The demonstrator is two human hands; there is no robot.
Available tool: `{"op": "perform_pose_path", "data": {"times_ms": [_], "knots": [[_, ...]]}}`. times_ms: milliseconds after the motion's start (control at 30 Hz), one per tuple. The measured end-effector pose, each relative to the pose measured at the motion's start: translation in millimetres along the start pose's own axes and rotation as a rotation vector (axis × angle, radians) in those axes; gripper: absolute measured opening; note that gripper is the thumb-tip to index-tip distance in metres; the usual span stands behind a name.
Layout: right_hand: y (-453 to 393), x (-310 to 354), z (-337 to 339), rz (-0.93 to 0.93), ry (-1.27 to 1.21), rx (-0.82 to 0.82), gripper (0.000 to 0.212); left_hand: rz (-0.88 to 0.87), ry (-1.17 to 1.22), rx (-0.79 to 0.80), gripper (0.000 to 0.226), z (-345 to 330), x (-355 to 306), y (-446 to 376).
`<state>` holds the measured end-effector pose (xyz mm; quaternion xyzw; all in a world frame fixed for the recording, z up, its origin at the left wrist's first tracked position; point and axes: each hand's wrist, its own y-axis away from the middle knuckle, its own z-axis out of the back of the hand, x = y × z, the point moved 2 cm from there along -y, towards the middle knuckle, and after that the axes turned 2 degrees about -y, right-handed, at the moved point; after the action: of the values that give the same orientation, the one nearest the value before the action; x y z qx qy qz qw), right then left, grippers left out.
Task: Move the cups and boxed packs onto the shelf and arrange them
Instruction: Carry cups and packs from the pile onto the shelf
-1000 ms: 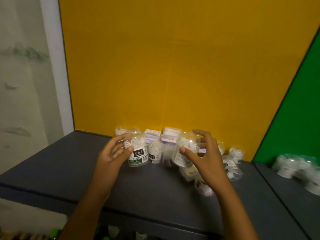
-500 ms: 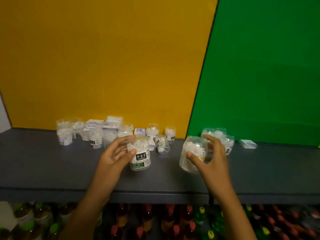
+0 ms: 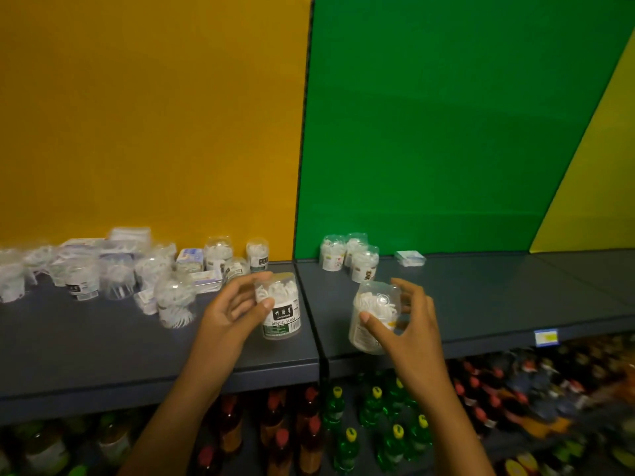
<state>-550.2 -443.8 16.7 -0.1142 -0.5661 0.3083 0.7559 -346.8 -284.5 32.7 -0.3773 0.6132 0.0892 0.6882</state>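
My left hand (image 3: 231, 312) holds a clear dental floss cup (image 3: 283, 314) with a black and green label, above the dark grey shelf (image 3: 86, 345) near the seam. My right hand (image 3: 409, 324) grips a second clear cup (image 3: 372, 312) full of white floss picks, tilted, over the right shelf section. A jumble of several cups and boxed packs (image 3: 113, 266) lies at the back left before the yellow panel. Three cups (image 3: 348, 255) stand grouped before the green panel, with a small flat pack (image 3: 409, 258) to their right.
Yellow and green back panels (image 3: 446, 132) rise behind the shelf. Below the shelf edge stand rows of bottles (image 3: 378, 424), green ones in the middle and red-capped ones at both sides. A blue price tag (image 3: 545, 337) sits on the front edge at right.
The view has swung right along the shelf. Both hands, each still holding its cup, have moved from the jumble on the left toward the section before the green panel.
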Motion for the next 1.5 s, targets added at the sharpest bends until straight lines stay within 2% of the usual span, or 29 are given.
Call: {"op": "perform_pose_path", "data": {"times_ms": [233,567,767,1000,1267,1400,1500], "knots": [[-50,-32,-10,0.02,0.097,-0.019,0.061,-0.01,0.022,0.015,0.031,-22,29,-55],[-144,-63,-65,0.084,0.258,0.111,0.062,0.0,0.036,-0.027,0.033,-26,71,-135],[-168,-88,-102,0.101,0.405,0.232,0.06,0.055,0.018,-0.025,0.033,-22,95,-148],[-182,-97,-123,0.104,0.505,0.249,0.06,0.077,-0.006,-0.055,0.034,-8,108,-153],[-183,-92,-110,0.169,0.523,0.281,0.059,0.042,-0.034,-0.064,0.032,-18,104,-154],[-186,-87,-73,0.286,0.566,0.235,0.048,0.009,-0.024,-0.05,0.033,-38,95,-154],[-188,-98,-33,0.274,0.713,0.24,0.047,-0.007,-0.019,-0.022,0.035,-63,87,-152]]}}
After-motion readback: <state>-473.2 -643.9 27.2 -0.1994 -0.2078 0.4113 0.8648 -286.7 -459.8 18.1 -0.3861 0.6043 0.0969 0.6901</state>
